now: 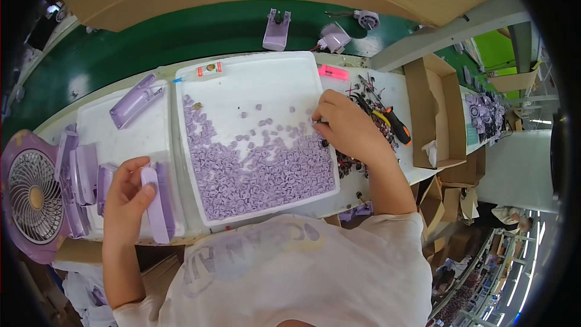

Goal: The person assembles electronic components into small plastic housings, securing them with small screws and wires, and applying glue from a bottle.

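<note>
My left hand [126, 200] is closed around a long lilac plastic housing piece [160, 213], with the thumb on its upper end. My right hand [346, 126] is over the right edge of a white tray [254, 59], fingertips pinched together. Something small and dark shows at those fingertips, too small to name. Many small lilac plastic pieces [260, 175] fill the lower part of the tray, thinning out toward its top. Another lilac housing [134, 102] lies on the white tray [91, 115] to the left, and several more [83, 172] stand beside my left hand.
A lilac fan [36, 197] stands far left. A small bottle [203, 72] rests on the tray's far rim. Right of the tray lie a pink marker [334, 72], wired parts [363, 94] and a screwdriver [398, 126], beside an open cardboard box [454, 115]. Lilac parts [276, 30] sit on the green belt [230, 24].
</note>
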Tool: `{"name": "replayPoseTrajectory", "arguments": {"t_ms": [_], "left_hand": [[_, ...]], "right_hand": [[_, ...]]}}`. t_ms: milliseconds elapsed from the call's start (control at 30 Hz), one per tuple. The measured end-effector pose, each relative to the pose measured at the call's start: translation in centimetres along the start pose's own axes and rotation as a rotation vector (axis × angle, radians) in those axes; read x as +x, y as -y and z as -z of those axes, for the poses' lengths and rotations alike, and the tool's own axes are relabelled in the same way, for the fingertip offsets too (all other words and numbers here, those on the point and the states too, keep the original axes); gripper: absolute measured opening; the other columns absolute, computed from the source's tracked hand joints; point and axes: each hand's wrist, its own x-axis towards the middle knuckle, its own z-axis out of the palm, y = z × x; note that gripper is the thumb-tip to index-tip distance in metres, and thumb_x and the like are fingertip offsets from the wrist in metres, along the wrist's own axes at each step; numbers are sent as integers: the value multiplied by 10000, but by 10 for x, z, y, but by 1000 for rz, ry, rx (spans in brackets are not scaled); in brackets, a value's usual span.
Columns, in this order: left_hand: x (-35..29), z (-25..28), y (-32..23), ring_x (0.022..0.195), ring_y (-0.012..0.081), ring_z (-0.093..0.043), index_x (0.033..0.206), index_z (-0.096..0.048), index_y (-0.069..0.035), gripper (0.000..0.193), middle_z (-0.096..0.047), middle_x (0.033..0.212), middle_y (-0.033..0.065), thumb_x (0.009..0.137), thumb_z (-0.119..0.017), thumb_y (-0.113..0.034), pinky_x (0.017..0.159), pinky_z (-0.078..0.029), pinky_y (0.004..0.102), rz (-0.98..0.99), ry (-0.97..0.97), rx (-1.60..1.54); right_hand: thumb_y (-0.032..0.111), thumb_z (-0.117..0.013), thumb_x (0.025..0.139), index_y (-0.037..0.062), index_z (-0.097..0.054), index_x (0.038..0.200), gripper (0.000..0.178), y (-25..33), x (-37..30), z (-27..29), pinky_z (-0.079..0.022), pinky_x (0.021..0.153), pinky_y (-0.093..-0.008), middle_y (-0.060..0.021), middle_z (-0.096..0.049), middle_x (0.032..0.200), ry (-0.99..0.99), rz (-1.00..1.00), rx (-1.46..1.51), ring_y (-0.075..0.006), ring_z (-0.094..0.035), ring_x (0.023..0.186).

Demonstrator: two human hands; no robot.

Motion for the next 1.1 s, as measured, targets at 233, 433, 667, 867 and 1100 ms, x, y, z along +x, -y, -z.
{"name": "replayPoseTrajectory", "arguments": {"t_ms": [233, 433, 667, 867, 1100], "left_hand": [[25, -32, -12, 951, 231, -603, 1183, -500, 0, 385, -592, 1090, 183, 911, -546, -269, 833, -490, 330, 281, 278, -529], [31, -52, -14, 941, 235, -617, 1181, -503, 9, 389, -593, 1104, 186, 919, -533, -277, 814, -510, 320, 402, 287, -551], [36, -63, -14, 949, 237, -622, 1211, -481, 12, 418, -587, 1127, 190, 929, -515, -295, 794, -523, 310, 418, 321, -595], [35, -90, -24, 1077, 243, -575, 1235, -447, 14, 458, -561, 1165, 192, 943, -481, -337, 873, -500, 328, 336, 380, -693], [41, -107, -21, 1049, 222, -577, 1212, -470, 15, 457, -565, 1163, 167, 961, -434, -365, 930, -471, 339, 347, 420, -719]], "right_hand": [[14, -634, 731, 11, -579, 838, 120, 2, 1, 3, -438, 800, -382, -111, -524, 895, 31, 29, -133, -300, -519, 905], [12, -633, 729, 12, -575, 838, 124, 1, 0, 0, -437, 809, -378, -105, -528, 917, -11, 33, -58, -300, -513, 918], [7, -636, 723, 18, -572, 847, 139, 6, 3, 2, -449, 761, -359, -110, -549, 821, -37, 83, -116, -295, -536, 859], [12, -629, 802, 15, -583, 914, 122, 37, 8, 5, -460, 698, -267, -53, -599, 840, -47, -95, 615, -138, -574, 784], [10, -603, 843, -1, -574, 965, 126, 67, 18, -16, -472, 693, -253, -53, -625, 867, 2, -42, 816, -105, -593, 765]]}}
